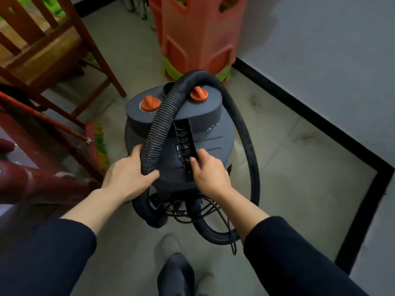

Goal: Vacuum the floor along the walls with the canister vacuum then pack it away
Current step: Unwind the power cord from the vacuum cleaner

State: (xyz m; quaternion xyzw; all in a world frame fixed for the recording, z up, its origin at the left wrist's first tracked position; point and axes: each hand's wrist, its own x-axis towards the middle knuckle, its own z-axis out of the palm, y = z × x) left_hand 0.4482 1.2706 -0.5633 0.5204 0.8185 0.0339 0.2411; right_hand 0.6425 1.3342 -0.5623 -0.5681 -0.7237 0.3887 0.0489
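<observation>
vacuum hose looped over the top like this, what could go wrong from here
1. The hose lies loose across the canister top, gripped only by the left hand; it may slide off if released.
2. The power cord trails tangled on the floor beside the foot, a likely trip or snag.
3. The stacked stools stand close ahead; pushing the canister forward could bump them.

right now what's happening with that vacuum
A person stands over the grey canister vacuum on the floor near a wall corner. Their left hand grips the black ribbed hose, which is draped over the lid and looped round the body. Their right hand holds the edge of the slotted recess on top, thumb in the slot. The power cord lies bundled at the base. It looks like packing away, not vacuuming.
</observation>
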